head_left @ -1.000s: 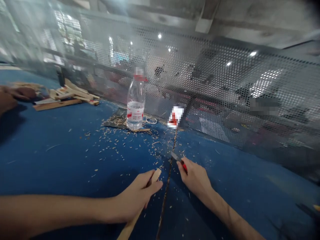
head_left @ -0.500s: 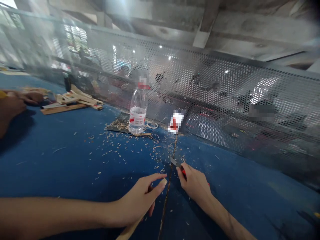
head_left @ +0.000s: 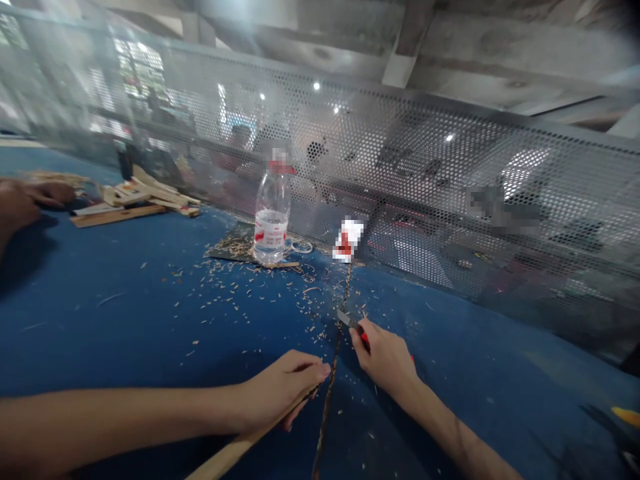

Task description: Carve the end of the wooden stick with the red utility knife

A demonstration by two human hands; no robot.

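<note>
My left hand [head_left: 285, 390] is closed around a pale wooden stick [head_left: 233, 453], which slants down toward the bottom edge of the view. The far end of the stick is mostly hidden by my fingers. Over to its right, my right hand [head_left: 385, 357] grips a utility knife [head_left: 346, 320] with a red handle, its blade pointing up and left. The blade is over a dark seam [head_left: 327, 400] in the blue tabletop [head_left: 150, 340], apart from the stick. Small wood shavings [head_left: 235, 287] are scattered beyond both hands.
A half-filled plastic bottle [head_left: 271, 230] stands near the perforated metal screen [head_left: 425, 180]. Wood pieces [head_left: 145, 200] are piled at the left, close to another person's hand [head_left: 50, 193]. A blurred white and red item [head_left: 349, 239] is by the screen. Something yellow [head_left: 626, 418] shows at the right edge.
My left fingers have closed onto the stick, and more of the stick now shows below the hand. My right hand still holds the knife in nearly the same place.
</note>
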